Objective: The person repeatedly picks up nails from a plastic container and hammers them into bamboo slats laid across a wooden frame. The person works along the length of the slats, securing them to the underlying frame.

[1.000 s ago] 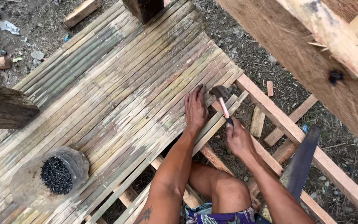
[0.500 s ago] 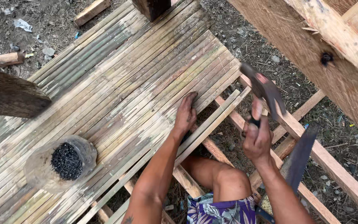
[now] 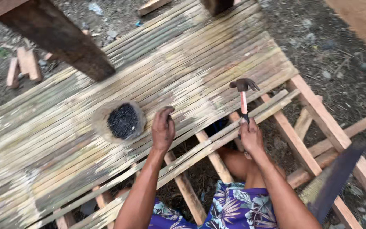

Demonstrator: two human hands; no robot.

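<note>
The bamboo slat floor (image 3: 106,106) served as the reference for everything here. The left hand (image 3: 163,128) rested palm down on its near edge, fingers curled in and held close together, pressing on the slats with nothing visibly gripped; whether a nail sat under the fingertips could not be told. Just to the left of that hand, on the slats, sat a round container of dark nails (image 3: 123,121). The right hand (image 3: 250,136) was wrapped tight around the handle of a claw hammer (image 3: 243,95), which stood upright with its dark head raised above the floor's near right edge. Below that edge, bare wooden frame beams (image 3: 314,127) ran out uncovered over the ground. A saw blade (image 3: 333,182) leaned against the frame to the right, well apart from both hands.
</note>
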